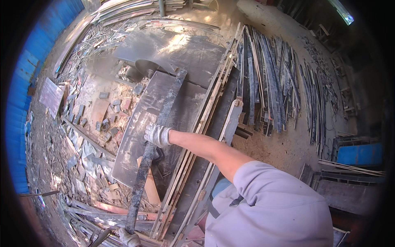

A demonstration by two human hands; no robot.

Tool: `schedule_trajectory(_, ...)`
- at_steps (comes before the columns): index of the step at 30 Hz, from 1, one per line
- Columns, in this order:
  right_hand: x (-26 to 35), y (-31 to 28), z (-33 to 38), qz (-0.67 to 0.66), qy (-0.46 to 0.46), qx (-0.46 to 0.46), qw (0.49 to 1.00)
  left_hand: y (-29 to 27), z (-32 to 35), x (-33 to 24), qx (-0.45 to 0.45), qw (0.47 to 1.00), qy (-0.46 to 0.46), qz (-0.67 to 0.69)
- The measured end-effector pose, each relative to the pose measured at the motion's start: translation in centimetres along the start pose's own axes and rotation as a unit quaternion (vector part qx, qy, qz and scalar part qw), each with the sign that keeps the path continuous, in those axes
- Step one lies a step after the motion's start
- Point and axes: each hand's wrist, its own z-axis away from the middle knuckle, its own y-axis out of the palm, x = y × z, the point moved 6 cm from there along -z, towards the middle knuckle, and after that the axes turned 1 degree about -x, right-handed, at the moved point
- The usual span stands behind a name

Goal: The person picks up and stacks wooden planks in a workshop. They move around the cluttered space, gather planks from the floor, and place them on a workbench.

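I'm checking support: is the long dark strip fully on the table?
Partly: the strip crosses the table, but its near end juts past the edge.

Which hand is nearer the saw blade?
Right: the right hand is midway along the dark strip, pictured below the blade; the left hand is farther, at the strip's lower end.
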Motion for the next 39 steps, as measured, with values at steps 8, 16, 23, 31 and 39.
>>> schedule_trajectory(8, 0.0, 0.5, -7.2, -0.072, -0.025, 0.042, 0.996, 0.7, -3.0, 9.0, 0.038, 0.992, -0.055, -0.109)
schedule_trajectory(16, -1.7, 1.4, -8.6, -0.043, -0.037, 0.039, 0.998, 1.0, -7.8, 8.0, 0.081, 0.992, -0.048, -0.088)
schedule_trajectory(23, -2.3, 3.0, -13.7, -0.039, -0.049, -0.058, 0.996, -0.3, -8.0, 9.7, 0.026, 0.991, -0.048, -0.119)
schedule_trajectory(31, 5.8, -10.1, -12.1, -0.057, -0.07, -0.118, 0.989, -6.9, -5.9, 1.6, -0.271, 0.962, 0.021, 0.008)
schedule_trajectory(39, 14.5, -23.6, -0.1, -0.339, 0.134, -0.286, 0.886, -11.0, 0.6, -20.6, -0.242, 0.908, 0.031, 0.339)
